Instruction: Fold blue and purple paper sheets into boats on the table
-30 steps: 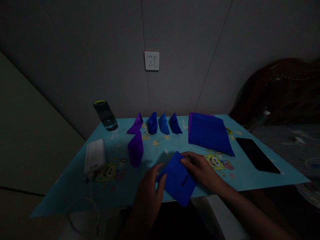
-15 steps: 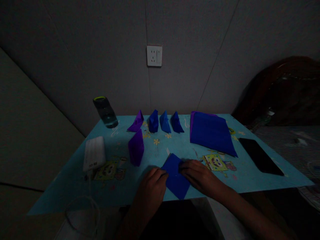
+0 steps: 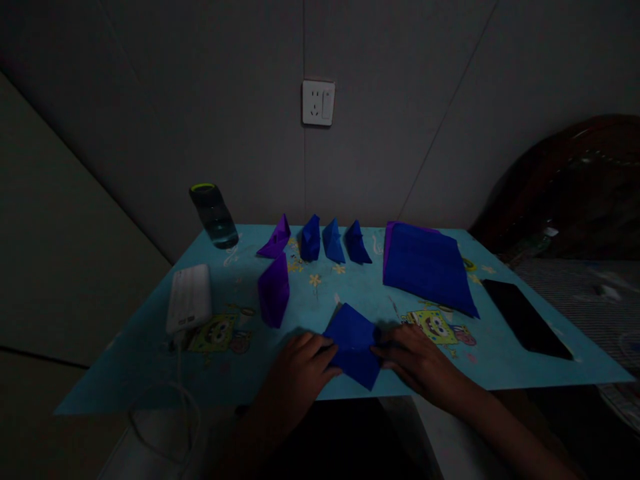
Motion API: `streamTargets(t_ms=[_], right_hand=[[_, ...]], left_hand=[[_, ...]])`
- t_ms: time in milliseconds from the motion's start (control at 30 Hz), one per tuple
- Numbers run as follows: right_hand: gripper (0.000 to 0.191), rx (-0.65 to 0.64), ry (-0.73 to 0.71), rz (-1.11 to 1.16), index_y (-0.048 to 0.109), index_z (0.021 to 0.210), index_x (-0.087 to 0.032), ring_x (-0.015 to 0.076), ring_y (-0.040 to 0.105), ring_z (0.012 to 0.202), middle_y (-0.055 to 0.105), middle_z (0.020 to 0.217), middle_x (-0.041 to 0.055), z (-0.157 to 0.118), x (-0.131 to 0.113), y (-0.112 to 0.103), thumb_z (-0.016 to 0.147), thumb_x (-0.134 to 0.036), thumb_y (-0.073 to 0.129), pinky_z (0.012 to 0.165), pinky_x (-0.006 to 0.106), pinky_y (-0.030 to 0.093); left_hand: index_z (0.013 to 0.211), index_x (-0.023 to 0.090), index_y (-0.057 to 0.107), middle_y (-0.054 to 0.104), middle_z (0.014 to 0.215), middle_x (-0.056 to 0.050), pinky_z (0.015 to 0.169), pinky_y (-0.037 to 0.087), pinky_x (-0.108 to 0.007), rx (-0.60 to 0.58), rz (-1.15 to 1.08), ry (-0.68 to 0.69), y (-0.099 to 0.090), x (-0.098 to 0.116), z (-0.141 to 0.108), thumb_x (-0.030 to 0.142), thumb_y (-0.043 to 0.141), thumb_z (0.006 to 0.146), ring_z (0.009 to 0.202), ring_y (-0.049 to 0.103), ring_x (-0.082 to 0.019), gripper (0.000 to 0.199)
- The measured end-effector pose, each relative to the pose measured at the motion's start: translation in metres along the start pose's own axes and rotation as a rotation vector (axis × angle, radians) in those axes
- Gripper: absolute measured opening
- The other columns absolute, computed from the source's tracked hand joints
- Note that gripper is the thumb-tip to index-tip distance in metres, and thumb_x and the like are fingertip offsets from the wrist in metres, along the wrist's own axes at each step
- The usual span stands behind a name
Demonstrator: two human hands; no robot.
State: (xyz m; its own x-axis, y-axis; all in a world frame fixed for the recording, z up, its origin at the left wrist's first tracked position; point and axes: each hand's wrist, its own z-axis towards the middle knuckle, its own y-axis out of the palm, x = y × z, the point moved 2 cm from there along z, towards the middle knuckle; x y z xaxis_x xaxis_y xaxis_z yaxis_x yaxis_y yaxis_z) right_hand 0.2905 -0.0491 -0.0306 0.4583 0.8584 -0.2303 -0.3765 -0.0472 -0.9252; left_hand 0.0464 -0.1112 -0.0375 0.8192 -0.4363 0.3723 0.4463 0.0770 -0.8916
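A folded blue paper (image 3: 353,343) lies near the front edge of the table, between my two hands. The fingers of my left hand (image 3: 306,367) pinch its left corner. At its right corner, my right hand (image 3: 413,357) has thumb and fingertips closed on the paper. Folded purple paper (image 3: 274,293) stands to the left. Behind it are a purple paper boat (image 3: 277,239), a dark blue one (image 3: 311,239), a lighter blue one (image 3: 333,241) and another dark blue one (image 3: 357,243).
Blue sheets (image 3: 427,267) lie over purple ones at the back right, beside a black phone (image 3: 525,319). At the left are a white power bank (image 3: 190,298) with a cable (image 3: 180,383) and a bottle (image 3: 215,217). The table's cloth (image 3: 125,367) is light blue.
My right hand has moved slightly right and down to the blue paper's right corner. My left thumb is now spread lower over the left side. The view has shifted a little.
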Motion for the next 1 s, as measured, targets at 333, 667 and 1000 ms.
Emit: streamTargets(t_ms=[333,667,1000], right_hand=[[0.028,0.119,0.260,0.123,0.066,0.097,-0.020,0.0238,0.065,0.082,0.070,0.086,0.0078,0.019,0.013,0.022,0.103,-0.035,0.043,0.077,0.039,0.049],[0.015,0.111,0.379,0.127,0.064,0.106,-0.022,0.0227,0.065,0.090,0.064,0.103,0.0082,0.028,0.012,0.024,0.099,-0.027,0.051,0.082,0.038,0.053],[0.026,0.033,0.312,0.062,0.069,0.095,-0.020,0.0208,0.064,0.081,0.064,0.088,0.0071,0.036,0.008,0.017,0.102,-0.025,0.044,0.073,0.034,0.052]], left_hand=[[0.083,0.020,0.067,0.069,0.082,-0.001,0.078,0.054,-0.034,0.116,0.117,-0.079,0.017,-0.006,0.015,0.016,0.060,0.093,0.082,0.064,-0.020,0.014],[0.124,0.027,0.064,0.067,0.112,-0.004,0.084,0.055,-0.035,0.092,0.171,-0.173,0.019,-0.003,0.020,0.006,0.065,0.086,0.099,0.064,-0.023,0.043],[0.117,0.019,0.068,0.069,0.106,-0.008,0.086,0.052,-0.046,0.062,0.236,-0.056,0.011,0.012,0.024,0.024,0.065,0.089,0.100,0.059,-0.029,0.029]])
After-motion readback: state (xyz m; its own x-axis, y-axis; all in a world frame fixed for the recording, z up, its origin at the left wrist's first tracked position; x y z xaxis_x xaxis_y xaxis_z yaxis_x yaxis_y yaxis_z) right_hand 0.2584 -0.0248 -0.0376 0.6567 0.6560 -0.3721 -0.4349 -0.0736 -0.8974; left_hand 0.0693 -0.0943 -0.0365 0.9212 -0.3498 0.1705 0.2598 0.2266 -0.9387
